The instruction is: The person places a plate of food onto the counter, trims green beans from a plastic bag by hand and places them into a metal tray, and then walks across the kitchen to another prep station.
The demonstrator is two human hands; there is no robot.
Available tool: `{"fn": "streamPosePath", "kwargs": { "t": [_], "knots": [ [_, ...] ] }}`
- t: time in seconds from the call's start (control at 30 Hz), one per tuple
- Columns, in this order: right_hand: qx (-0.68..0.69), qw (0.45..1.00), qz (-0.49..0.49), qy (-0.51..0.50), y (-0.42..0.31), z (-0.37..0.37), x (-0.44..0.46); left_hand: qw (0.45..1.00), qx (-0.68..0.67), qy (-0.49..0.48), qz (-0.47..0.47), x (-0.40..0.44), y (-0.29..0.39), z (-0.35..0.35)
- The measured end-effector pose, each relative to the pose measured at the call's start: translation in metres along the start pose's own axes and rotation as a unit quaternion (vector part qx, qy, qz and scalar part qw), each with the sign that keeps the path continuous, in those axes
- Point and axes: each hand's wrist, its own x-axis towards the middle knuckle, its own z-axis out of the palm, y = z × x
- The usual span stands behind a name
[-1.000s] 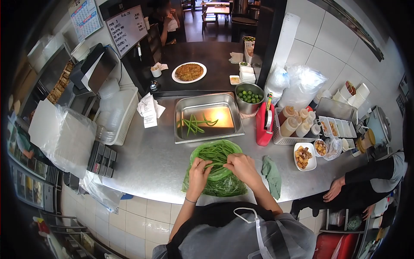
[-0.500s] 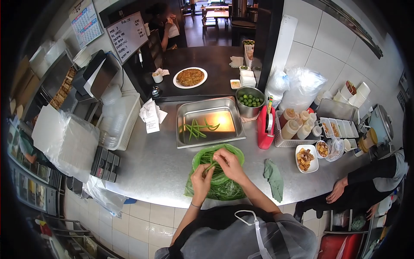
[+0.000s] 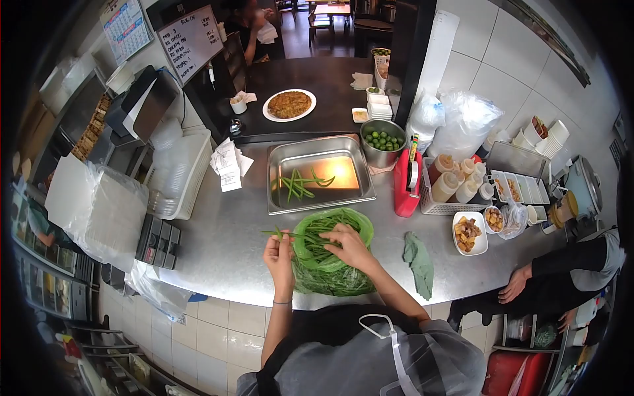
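You're mid-pick on the bagged beans [image 3: 343, 219], I'd say

Your left hand [image 3: 279, 257] pinches one bean [image 3: 269, 231] by the bag's [image 3: 333, 282] left edge; right hand [image 3: 352, 251] is at its opening, can't tell if gripping. Next probably calls for a gentle pinch.

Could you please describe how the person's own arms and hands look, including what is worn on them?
The left hand and right hand wear no gloves. A thin dark band circles the left wrist; none is visible on the right. Black sleeves leave the forearms bare.
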Motion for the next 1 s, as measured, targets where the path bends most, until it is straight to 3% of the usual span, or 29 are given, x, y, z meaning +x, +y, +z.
{"fn": "streamPosePath", "kwargs": {
  "t": [0.07,0.2,0.3,0.37,0.43,0.5,0.63,0.7,0.73,0.8,1.0],
  "knots": [
    [0.198,0.979,0.038,-0.004,-0.004,0.003,0.003,0.999,-0.034,0.003,-0.011,0.002,-0.005,-0.002],
    [0.288,0.949,0.120,-0.047,-0.007,0.006,0.007,0.998,-0.052,-0.004,-0.028,-0.002,-0.006,0.000],
    [0.258,0.958,0.116,-0.056,-0.002,0.010,0.002,0.991,-0.128,-0.007,-0.038,-0.002,-0.004,-0.003],
    [0.061,0.995,-0.019,-0.072,0.002,0.013,-0.002,0.986,-0.157,-0.008,-0.050,0.000,-0.003,-0.009],
    [0.070,0.989,0.002,-0.127,-0.010,0.008,-0.004,0.981,-0.185,-0.011,-0.058,0.001,0.004,-0.005],
    [-0.020,0.986,0.018,-0.164,-0.016,0.010,-0.005,0.985,-0.167,-0.016,-0.041,-0.002,0.013,0.004],
    [-0.016,0.989,0.012,-0.144,-0.018,0.004,0.004,0.988,-0.154,-0.009,-0.014,-0.005,0.018,0.003],
    [0.233,0.965,0.080,-0.089,-0.015,0.000,0.011,0.983,-0.152,-0.099,0.001,-0.001,0.014,-0.015],
    [0.252,0.965,0.056,-0.044,-0.016,0.000,0.014,0.983,-0.153,-0.099,0.001,-0.003,0.014,-0.012],
    [0.300,0.950,0.071,-0.054,-0.019,-0.003,0.018,0.996,0.017,-0.078,-0.047,-0.011,0.017,-0.001],
    [0.388,0.911,0.094,-0.104,-0.025,-0.004,0.022,0.997,0.034,-0.058,-0.038,-0.019,0.011,0.018]
  ]
}}
